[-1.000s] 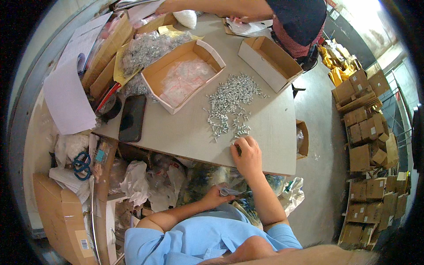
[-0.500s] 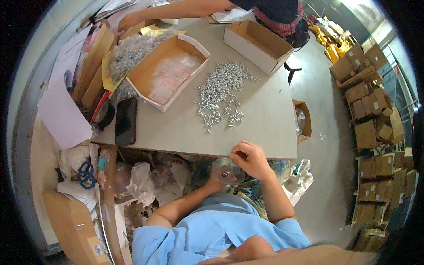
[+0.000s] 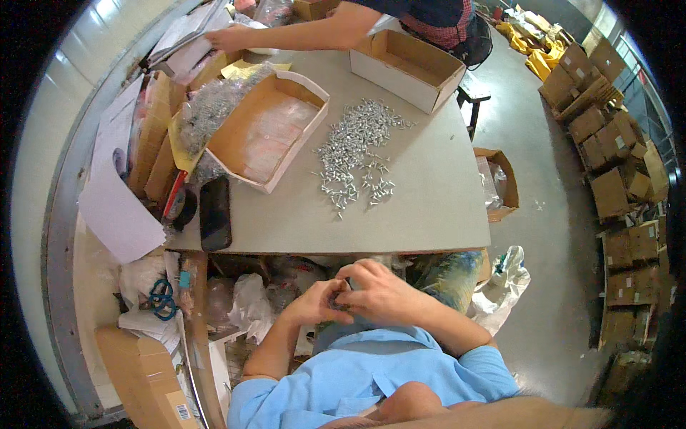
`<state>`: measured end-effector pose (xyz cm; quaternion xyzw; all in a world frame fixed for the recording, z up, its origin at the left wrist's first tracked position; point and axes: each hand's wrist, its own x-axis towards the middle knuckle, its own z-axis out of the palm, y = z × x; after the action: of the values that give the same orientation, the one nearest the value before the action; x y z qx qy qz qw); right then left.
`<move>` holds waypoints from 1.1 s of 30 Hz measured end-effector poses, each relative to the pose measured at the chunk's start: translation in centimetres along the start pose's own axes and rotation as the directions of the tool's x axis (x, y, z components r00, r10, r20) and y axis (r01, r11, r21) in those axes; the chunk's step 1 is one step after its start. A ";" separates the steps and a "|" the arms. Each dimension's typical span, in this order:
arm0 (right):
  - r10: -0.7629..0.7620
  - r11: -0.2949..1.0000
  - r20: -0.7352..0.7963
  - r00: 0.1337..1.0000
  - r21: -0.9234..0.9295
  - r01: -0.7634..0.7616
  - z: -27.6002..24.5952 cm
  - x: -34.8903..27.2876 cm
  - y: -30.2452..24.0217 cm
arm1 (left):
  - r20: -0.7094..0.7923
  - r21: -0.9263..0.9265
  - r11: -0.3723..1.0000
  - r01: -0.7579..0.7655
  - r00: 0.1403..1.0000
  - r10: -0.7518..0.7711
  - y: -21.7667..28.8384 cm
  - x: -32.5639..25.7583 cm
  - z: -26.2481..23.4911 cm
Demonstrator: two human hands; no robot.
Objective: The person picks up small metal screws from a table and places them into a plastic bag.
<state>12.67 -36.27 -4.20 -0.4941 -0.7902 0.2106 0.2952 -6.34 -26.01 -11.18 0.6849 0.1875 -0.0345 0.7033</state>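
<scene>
The screws [image 3: 357, 154] lie in a loose grey heap in the middle of the table [image 3: 443, 207], well apart from both hands now. One second ago the right hand was laid on the near edge of the heap; half a second ago it had been pulled back to the table edge, close to the left hand. Now the right hand [image 3: 382, 293] and the left hand [image 3: 318, 304] are pressed together below the table edge, over the lap. So it is judged that a few screws were picked from the heap and are being worked on down there. Both hands are curled shut around something small, but it is hidden by the fingers, so what is held cannot be told. The heap is long and thin. Its long way runs from the near left to the far right, toward the empty box [image 3: 407, 68] at the far side. Single screws point every which way, and the held piece's way cannot be seen. Just left of the heap an open tray [image 3: 268, 132] with clear bags is seen. At the far side, another person's arm [image 3: 300, 36] is stretched out over papers.
</scene>
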 end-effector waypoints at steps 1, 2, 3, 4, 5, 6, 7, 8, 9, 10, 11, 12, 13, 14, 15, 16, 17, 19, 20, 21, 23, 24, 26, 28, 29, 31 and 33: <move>-0.047 0.999 -0.008 0.999 -0.011 0.047 0.1 0.3 -0.4 | -0.002 -0.053 0.997 -0.052 0.999 0.052 1.5 -0.6 0.3; -0.056 0.998 0.003 0.998 0.013 0.056 0.0 0.5 -0.6 | -0.005 -0.106 0.989 -0.103 0.995 0.104 2.9 -0.8 0.9; -0.076 0.997 0.015 0.997 0.030 0.076 -0.2 0.8 -0.9 | -0.018 -0.151 0.975 -0.163 0.987 0.162 3.8 -0.8 1.2; -0.087 0.994 -0.015 0.996 0.058 0.087 -0.7 1.0 -1.2 | -0.018 -0.178 0.960 -0.218 0.976 0.218 3.6 -0.9 1.3; -0.096 0.991 -0.045 0.994 0.087 0.099 -1.3 1.1 -1.4 | -0.082 -0.203 0.950 -0.238 0.971 0.226 3.4 -1.1 1.2; -0.103 0.988 -0.073 0.992 0.110 0.110 -1.8 1.0 -1.5 | -0.142 -0.227 0.937 -0.266 0.961 0.239 3.4 -1.2 1.1; -0.058 0.988 -0.105 0.993 0.136 0.072 -1.9 0.7 -1.3 | -0.202 -0.249 0.922 -0.296 0.947 0.249 3.8 -1.1 1.0; -0.013 0.986 -0.134 0.991 0.165 0.035 -1.8 0.2 -1.1 | -0.313 -0.168 0.914 -0.369 0.899 0.305 4.6 -1.1 1.3; 0.042 0.981 -0.159 0.986 0.191 -0.011 -1.8 -0.2 -0.8 | -0.338 -0.020 0.903 -0.429 0.853 0.397 4.7 -0.8 1.2; 0.066 0.984 -0.230 0.971 0.179 -0.025 -2.0 -0.3 -0.9 | -0.349 0.130 0.871 -0.474 0.800 0.488 4.8 -0.5 1.0; 0.099 0.979 -0.234 0.967 0.195 -0.053 -2.0 -0.5 -0.7 | -0.346 0.278 0.817 -0.504 0.741 0.575 4.9 -0.2 0.8; 0.135 0.973 -0.236 0.962 0.215 -0.083 -1.8 -0.9 -0.4 | -0.384 0.287 0.818 -0.499 0.723 0.575 5.5 0.1 1.3; 0.170 0.965 -0.238 0.956 0.235 -0.113 -1.7 -1.1 -0.1 | -0.389 0.323 0.817 -0.478 0.720 0.575 5.5 0.3 1.5; 0.181 0.970 -0.281 0.942 0.209 -0.124 -1.6 -1.0 0.0 | -0.394 0.358 0.814 -0.457 0.717 0.575 5.4 0.5 1.5; 0.253 0.950 -0.263 0.931 0.248 -0.188 -1.7 -1.0 -0.3 | -0.402 0.392 0.814 -0.429 0.715 0.571 5.4 0.6 1.6; 0.323 0.925 -0.242 0.915 0.285 -0.251 -1.8 -0.9 -0.7 | -0.400 0.428 0.793 -0.435 0.695 0.597 5.6 0.7 1.7; 0.391 0.894 -0.218 0.894 0.320 -0.312 -2.0 -0.8 -0.9 | -0.406 0.442 0.797 -0.411 0.701 0.586 5.7 0.7 1.8; 0.299 0.944 -0.252 0.920 0.222 -0.246 -1.9 -0.8 -0.4 | -0.410 0.460 0.807 -0.371 0.717 0.564 5.9 0.7 2.1; 0.251 0.963 -0.266 0.931 0.170 -0.211 -1.9 -0.7 -0.2 | -0.394 0.486 0.779 -0.397 0.696 0.600 6.0 0.9 2.2; 0.228 0.967 -0.262 0.938 0.168 -0.189 -2.0 -0.6 -0.2 | -0.379 0.493 0.777 -0.392 0.707 0.597 6.1 0.9 2.1; 0.184 0.976 -0.255 0.949 0.163 -0.145 -2.2 -0.4 -0.4 | -0.345 0.508 0.770 -0.385 0.729 0.591 6.4 0.7 1.9; 0.180 0.974 -0.253 0.950 0.179 -0.137 -2.1 -0.3 -0.2 | -0.338 0.499 0.780 -0.377 0.744 0.576 6.5 0.6 1.7; 0.176 0.970 -0.252 0.952 0.211 -0.124 -1.7 -0.3 0.2 | -0.322 0.479 0.800 -0.362 0.775 0.544 6.8 0.5 1.3; 0.211 0.962 -0.231 0.950 0.219 -0.160 -2.4 -0.5 0.2 | -0.342 0.508 0.801 -0.317 0.779 0.525 7.4 0.3 0.0; 0.230 0.958 -0.221 0.948 0.224 -0.180 -2.9 -0.6 0.4 | -0.351 0.521 0.801 -0.294 0.781 0.516 7.8 0.3 -0.8; 0.299 0.936 -0.287 0.910 0.271 -0.223 -2.9 -0.7 1.1 | -0.613 0.403 0.895 -0.193 0.669 0.420 8.2 -0.7 -3.4; 0.432 0.889 -0.352 0.830 0.321 -0.326 -3.1 -1.3 2.5 | -0.706 0.615 0.784 -0.084 0.384 0.595 10.9 -0.6 -8.8</move>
<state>16.84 -36.28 -3.82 -0.6344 -0.5618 0.2526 0.4669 -5.44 -16.91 -0.60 0.7768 0.3537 0.4269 0.2987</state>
